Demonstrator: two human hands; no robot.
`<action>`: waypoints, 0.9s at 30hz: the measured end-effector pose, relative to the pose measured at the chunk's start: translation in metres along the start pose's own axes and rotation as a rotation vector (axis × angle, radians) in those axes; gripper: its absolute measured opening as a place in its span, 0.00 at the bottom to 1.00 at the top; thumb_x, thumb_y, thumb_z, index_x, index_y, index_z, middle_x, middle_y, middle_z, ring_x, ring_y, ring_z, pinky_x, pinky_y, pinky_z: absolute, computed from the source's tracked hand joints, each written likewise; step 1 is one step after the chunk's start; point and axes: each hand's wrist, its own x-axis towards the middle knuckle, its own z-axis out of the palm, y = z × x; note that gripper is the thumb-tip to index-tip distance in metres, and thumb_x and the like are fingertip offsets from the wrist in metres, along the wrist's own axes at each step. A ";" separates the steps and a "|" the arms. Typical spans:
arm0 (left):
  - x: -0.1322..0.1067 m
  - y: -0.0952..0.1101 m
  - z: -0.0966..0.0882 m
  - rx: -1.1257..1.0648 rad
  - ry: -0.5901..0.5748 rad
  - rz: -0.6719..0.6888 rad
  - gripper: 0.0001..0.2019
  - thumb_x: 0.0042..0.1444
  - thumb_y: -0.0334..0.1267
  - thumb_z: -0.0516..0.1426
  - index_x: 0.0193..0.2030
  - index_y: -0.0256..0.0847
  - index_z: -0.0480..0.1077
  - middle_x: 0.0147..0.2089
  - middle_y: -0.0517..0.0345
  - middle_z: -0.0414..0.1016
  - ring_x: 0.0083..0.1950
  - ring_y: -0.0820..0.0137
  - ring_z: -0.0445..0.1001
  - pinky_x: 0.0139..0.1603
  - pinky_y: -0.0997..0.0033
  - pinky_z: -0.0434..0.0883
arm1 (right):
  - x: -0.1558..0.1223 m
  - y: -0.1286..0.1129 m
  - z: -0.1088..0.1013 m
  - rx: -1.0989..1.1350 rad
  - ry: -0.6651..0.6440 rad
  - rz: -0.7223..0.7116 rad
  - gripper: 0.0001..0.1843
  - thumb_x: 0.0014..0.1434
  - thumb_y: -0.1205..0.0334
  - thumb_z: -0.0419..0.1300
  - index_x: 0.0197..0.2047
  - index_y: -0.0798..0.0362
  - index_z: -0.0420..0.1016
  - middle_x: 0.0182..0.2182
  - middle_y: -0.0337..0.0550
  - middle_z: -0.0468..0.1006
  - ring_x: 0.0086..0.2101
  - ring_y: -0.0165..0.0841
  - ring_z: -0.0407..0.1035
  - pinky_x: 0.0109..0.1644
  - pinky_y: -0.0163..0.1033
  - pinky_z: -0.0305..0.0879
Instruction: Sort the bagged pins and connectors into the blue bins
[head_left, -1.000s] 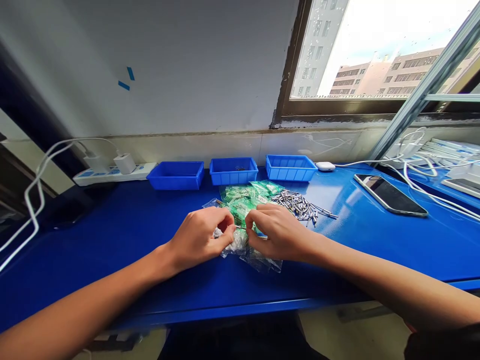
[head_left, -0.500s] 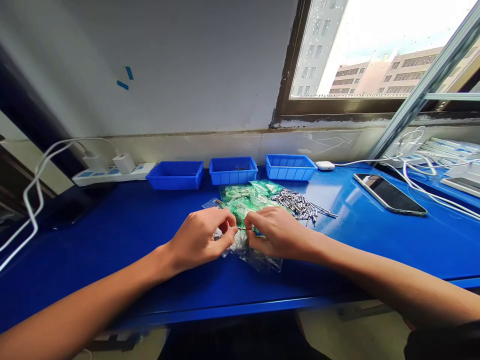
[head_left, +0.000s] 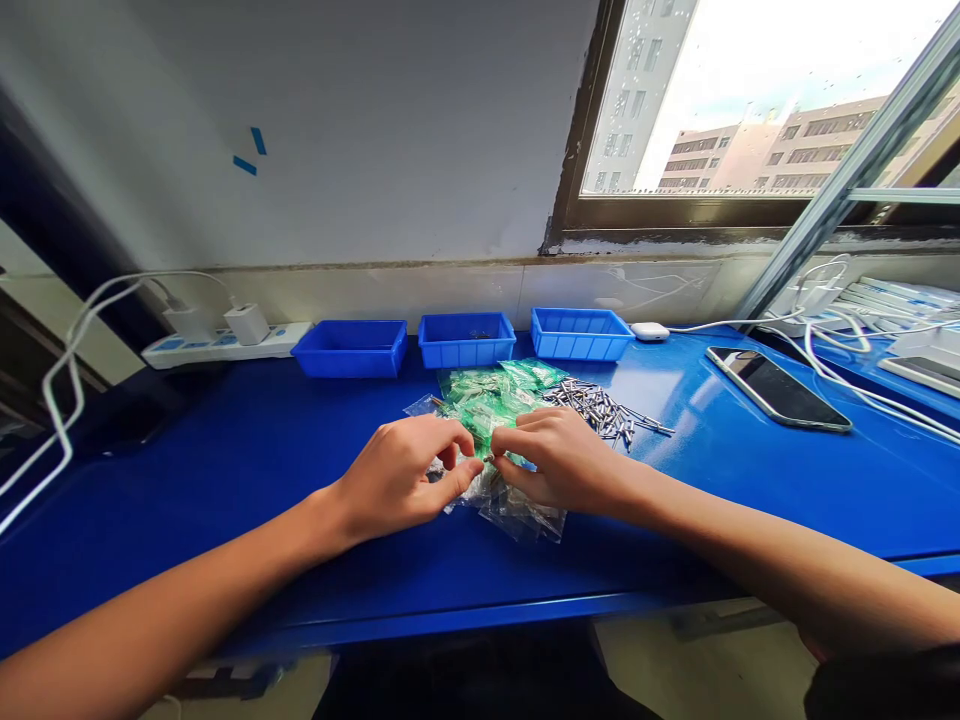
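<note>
Above a heap of small plastic bags, my left hand and my right hand face each other, fingertips nearly meeting. My right thumb and index finger pinch a small metal piece, mostly hidden by the fingers. The left thumb tip reaches close to that piece, with the left index finger curled just above it; whatever lies between them is too small to make out. Beneath and behind the hands lie green bags and clear bags. Slender metal pins are piled to the right of the bags.
Three blue bins stand along the wall: a left bin, a middle bin with small dark parts inside, and a right bin. A phone lies at right, near white cables. A power strip sits at left.
The fingertips have shifted slightly: the left thumb has moved a little to the right, and the small metal piece shows more at the right fingertips. The bags and bins stay put.
</note>
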 end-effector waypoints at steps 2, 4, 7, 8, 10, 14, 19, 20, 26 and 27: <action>0.000 0.000 0.000 -0.003 -0.004 0.002 0.06 0.57 0.38 0.54 0.33 0.38 0.69 0.27 0.61 0.71 0.28 0.73 0.68 0.29 0.74 0.64 | 0.000 0.001 0.000 -0.005 0.003 -0.008 0.10 0.56 0.67 0.52 0.24 0.53 0.67 0.15 0.33 0.59 0.19 0.25 0.48 0.26 0.34 0.42; 0.001 0.000 0.000 -0.004 -0.007 0.005 0.06 0.57 0.38 0.54 0.33 0.38 0.69 0.27 0.61 0.71 0.28 0.73 0.69 0.29 0.74 0.64 | 0.000 0.001 0.001 -0.011 0.008 -0.010 0.11 0.56 0.67 0.52 0.23 0.53 0.66 0.15 0.32 0.58 0.19 0.25 0.48 0.26 0.34 0.42; 0.001 0.001 0.000 -0.001 -0.012 0.011 0.07 0.57 0.39 0.54 0.33 0.38 0.69 0.27 0.61 0.72 0.28 0.73 0.69 0.30 0.74 0.64 | -0.001 0.002 0.001 -0.035 0.021 -0.010 0.10 0.56 0.68 0.52 0.24 0.53 0.65 0.16 0.33 0.59 0.19 0.25 0.47 0.26 0.35 0.41; 0.002 0.001 0.000 -0.002 -0.013 0.013 0.07 0.58 0.39 0.54 0.33 0.38 0.69 0.27 0.61 0.72 0.28 0.73 0.69 0.30 0.74 0.64 | -0.002 0.002 0.000 -0.047 0.025 -0.009 0.10 0.56 0.68 0.51 0.24 0.53 0.65 0.16 0.33 0.60 0.19 0.25 0.47 0.26 0.35 0.41; 0.002 0.001 0.000 -0.001 -0.015 0.012 0.08 0.58 0.39 0.54 0.33 0.38 0.69 0.26 0.61 0.72 0.28 0.73 0.69 0.30 0.74 0.64 | -0.003 0.001 0.000 -0.074 0.031 0.000 0.10 0.57 0.67 0.51 0.24 0.53 0.65 0.16 0.33 0.61 0.19 0.24 0.47 0.26 0.35 0.40; 0.002 0.001 0.001 0.006 -0.023 0.000 0.08 0.58 0.40 0.54 0.33 0.39 0.70 0.26 0.61 0.72 0.28 0.73 0.69 0.30 0.74 0.64 | -0.003 0.000 0.001 -0.118 0.051 0.024 0.11 0.59 0.64 0.52 0.25 0.53 0.66 0.16 0.33 0.63 0.18 0.25 0.48 0.26 0.35 0.40; 0.001 0.000 0.001 0.013 -0.033 -0.019 0.08 0.58 0.39 0.53 0.33 0.39 0.70 0.27 0.61 0.72 0.29 0.73 0.69 0.31 0.74 0.65 | 0.002 0.007 -0.012 -0.094 0.214 0.050 0.17 0.61 0.59 0.54 0.21 0.53 0.63 0.15 0.34 0.63 0.19 0.25 0.52 0.26 0.34 0.47; 0.001 0.000 0.001 0.015 -0.035 -0.022 0.08 0.58 0.39 0.53 0.33 0.38 0.70 0.27 0.60 0.72 0.29 0.73 0.69 0.31 0.74 0.65 | 0.002 0.010 -0.019 -0.092 0.270 0.096 0.17 0.61 0.57 0.55 0.21 0.53 0.64 0.16 0.35 0.64 0.19 0.26 0.53 0.26 0.34 0.49; 0.001 0.001 -0.001 0.029 -0.066 -0.031 0.08 0.58 0.38 0.52 0.32 0.39 0.70 0.28 0.59 0.72 0.29 0.72 0.69 0.31 0.74 0.65 | 0.009 0.042 -0.068 -0.247 0.534 0.500 0.14 0.57 0.50 0.59 0.28 0.52 0.72 0.18 0.38 0.68 0.21 0.30 0.61 0.30 0.37 0.58; 0.001 0.000 -0.001 0.029 -0.069 -0.027 0.08 0.58 0.38 0.52 0.32 0.39 0.70 0.28 0.59 0.72 0.29 0.72 0.69 0.31 0.74 0.64 | 0.011 0.053 -0.071 -0.289 0.553 0.543 0.14 0.58 0.50 0.58 0.30 0.53 0.73 0.19 0.40 0.70 0.22 0.30 0.62 0.32 0.38 0.58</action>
